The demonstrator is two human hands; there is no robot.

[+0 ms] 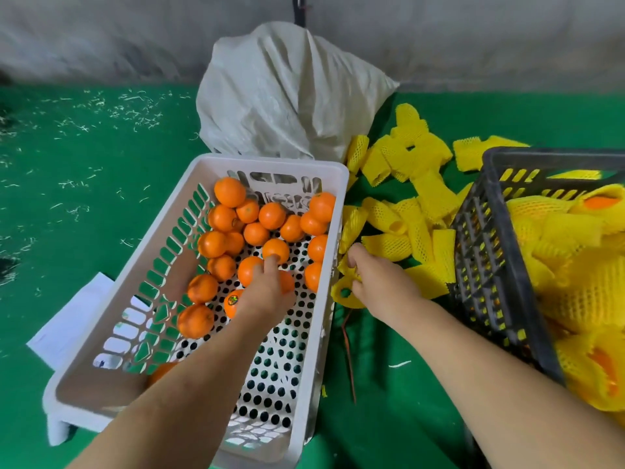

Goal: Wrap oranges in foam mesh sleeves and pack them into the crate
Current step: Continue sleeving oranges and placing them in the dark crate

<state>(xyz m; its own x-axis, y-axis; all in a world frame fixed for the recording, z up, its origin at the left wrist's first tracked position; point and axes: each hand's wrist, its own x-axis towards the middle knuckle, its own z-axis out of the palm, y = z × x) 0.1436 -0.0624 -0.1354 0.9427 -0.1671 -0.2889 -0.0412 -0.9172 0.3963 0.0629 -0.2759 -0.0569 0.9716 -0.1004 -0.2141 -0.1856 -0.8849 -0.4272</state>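
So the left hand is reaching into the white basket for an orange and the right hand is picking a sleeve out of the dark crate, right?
Not quite. In the head view the right hand takes a yellow sleeve from the loose pile on the green cloth, not from the dark crate.

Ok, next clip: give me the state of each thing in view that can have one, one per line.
white basket: partly filled with bare oranges, near end showing bare floor
dark crate: heaped with sleeved oranges
loose foam sleeves: empty, piled between the two containers
white sack: bunched shut at top
left hand: fingers curled over an orange
right hand: grip on one foam sleeve
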